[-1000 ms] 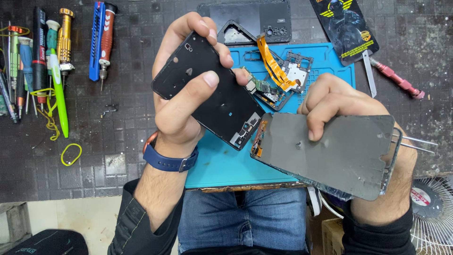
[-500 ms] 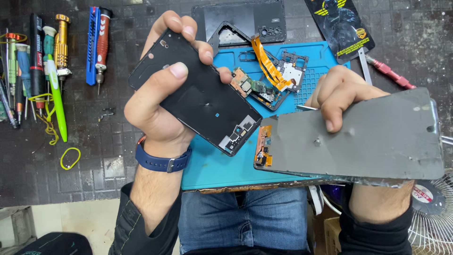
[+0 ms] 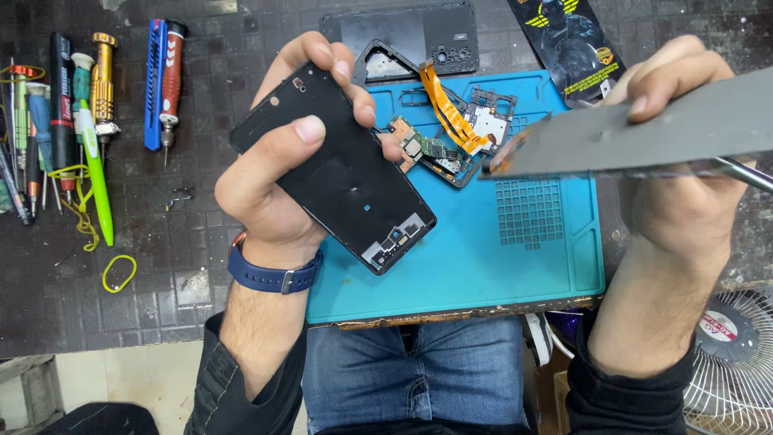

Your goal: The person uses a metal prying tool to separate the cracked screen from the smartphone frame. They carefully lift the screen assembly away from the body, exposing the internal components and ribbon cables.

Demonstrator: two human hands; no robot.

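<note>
My left hand point(image 3: 278, 173) grips a black phone frame point(image 3: 350, 181), held tilted above the left part of a blue work mat point(image 3: 515, 258). My right hand point(image 3: 684, 193) holds a grey phone display panel point(image 3: 644, 133) by its upper edge, lifted high and seen nearly edge-on at the right. A thin metal tool point(image 3: 745, 171) also sticks out of that hand. On the mat between the hands lie a small circuit board point(image 3: 427, 151), an orange flex cable point(image 3: 447, 113) and a square metal-framed part point(image 3: 493, 113).
Screwdrivers point(image 3: 101, 80), a blue cutter point(image 3: 155, 80), a green pen point(image 3: 95, 173) and a yellow rubber band point(image 3: 118, 272) lie at the left. A black back cover point(image 3: 411, 32) and a dark printed package point(image 3: 568, 44) rest beyond the mat. A fan point(image 3: 729, 354) stands at the lower right.
My right hand has raised the display panel up and to the right, tipping it nearly edge-on. My left hand keeps the black frame in much the same pose.
</note>
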